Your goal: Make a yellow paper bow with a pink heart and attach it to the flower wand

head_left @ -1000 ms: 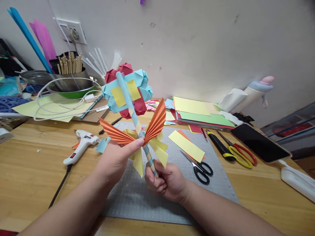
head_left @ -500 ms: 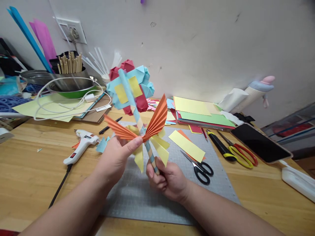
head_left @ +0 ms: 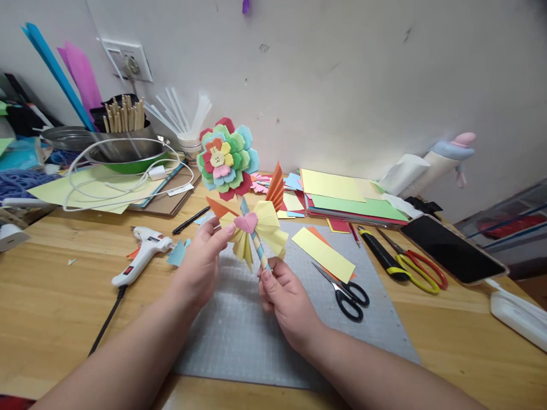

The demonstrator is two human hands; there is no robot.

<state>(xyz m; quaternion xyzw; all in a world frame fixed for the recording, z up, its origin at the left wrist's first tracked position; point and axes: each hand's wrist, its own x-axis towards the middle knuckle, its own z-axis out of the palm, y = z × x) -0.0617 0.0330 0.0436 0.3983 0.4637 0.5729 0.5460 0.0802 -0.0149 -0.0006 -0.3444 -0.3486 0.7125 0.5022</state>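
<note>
A paper flower wand is held up over the grey cutting mat. Its layered flower head has a small smiling face at the centre and faces me. Below it, yellow pleated wings and a pink heart sit on the striped stick, with orange pleated wings behind them. My right hand pinches the lower end of the stick. My left hand has its thumb and fingers on the left wing beside the heart.
On the mat's right side lie black-handled scissors and a yellow paper strip. A white glue gun rests at the left. Farther right are a cutter, pliers-like red-and-yellow scissors and a phone. Coloured paper is stacked behind.
The wand has turned round: its taped back was showing, and now the flower's front, the yellow wings and the heart face me. My left fingers have shifted on the wing.
</note>
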